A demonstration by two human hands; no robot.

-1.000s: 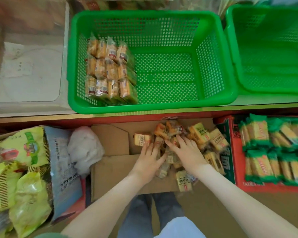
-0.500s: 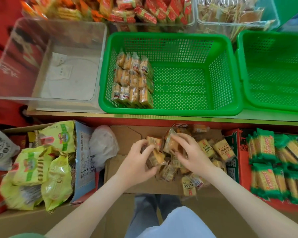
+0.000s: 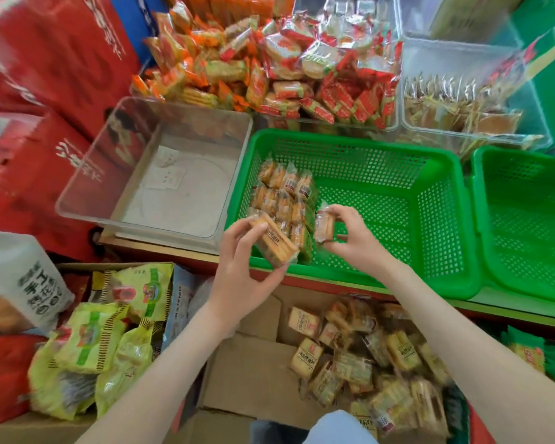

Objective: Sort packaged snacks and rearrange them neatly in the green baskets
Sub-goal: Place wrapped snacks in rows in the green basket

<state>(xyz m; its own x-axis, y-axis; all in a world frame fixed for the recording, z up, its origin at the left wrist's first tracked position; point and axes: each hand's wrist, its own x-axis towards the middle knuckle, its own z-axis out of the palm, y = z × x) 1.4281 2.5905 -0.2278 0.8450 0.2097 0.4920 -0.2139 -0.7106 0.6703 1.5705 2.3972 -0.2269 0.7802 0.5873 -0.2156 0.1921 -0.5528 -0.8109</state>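
Already your left hand (image 3: 242,277) grips several stacked packets (image 3: 274,243) and your right hand (image 3: 354,238) pinches one packet (image 3: 324,226) over the green basket (image 3: 359,145), seemingly to extend its rows (image 3: 284,200).

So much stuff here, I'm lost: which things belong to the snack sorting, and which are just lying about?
In use: left hand gripping stacked packs; right hand holding one pack; green basket; neat rows inside; second green basket; loose packs below.
Lying about: transparent tub; yellow-green bags; red cartons.
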